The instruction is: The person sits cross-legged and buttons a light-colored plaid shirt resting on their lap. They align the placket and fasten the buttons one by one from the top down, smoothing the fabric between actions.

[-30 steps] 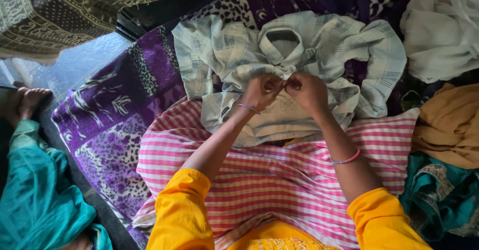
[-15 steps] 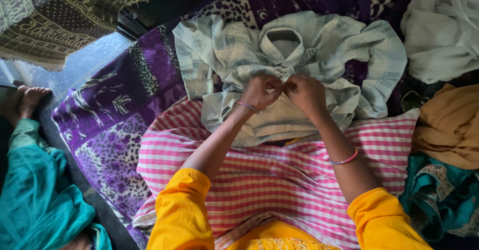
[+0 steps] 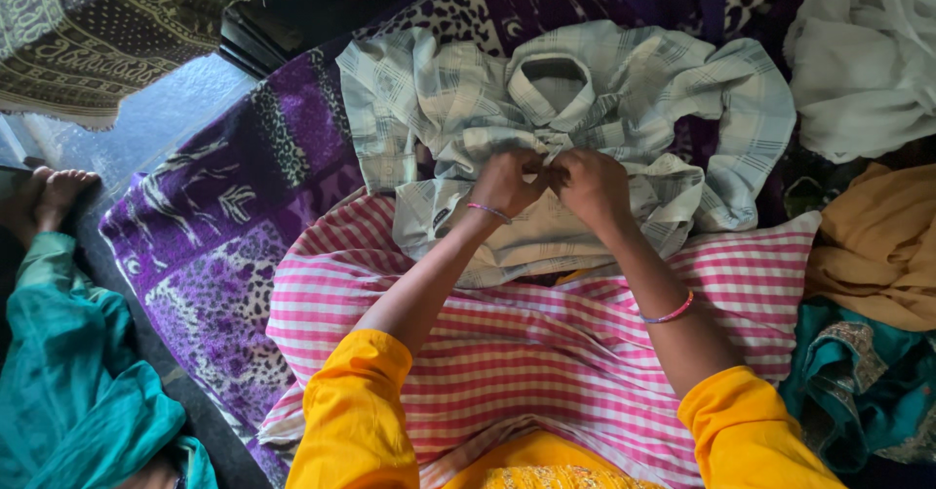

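Hands (image 3: 551, 182) slightly lower on shirt (image 3: 468, 99)

One head-worn camera looks steeply down from close above; both forearms enter from the lower edge, and the checked shirt (image 3: 575, 128) fills the upper centre.

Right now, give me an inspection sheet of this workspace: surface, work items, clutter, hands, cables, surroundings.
Surface: pink checked cloth over a purple animal-print blanket.
Work items: pale plaid shirt, collar up, crumpled, lying partly on the pink cloth.
Clutter: white garment, mustard cloth, teal embroidered cloth at the right.
Hands: left hand and right hand pinch the shirt front below the collar, fingers closed and touching.
Cables: nothing seen.
Surroundings: another person's foot and teal clothing at the left; patterned fabric above.
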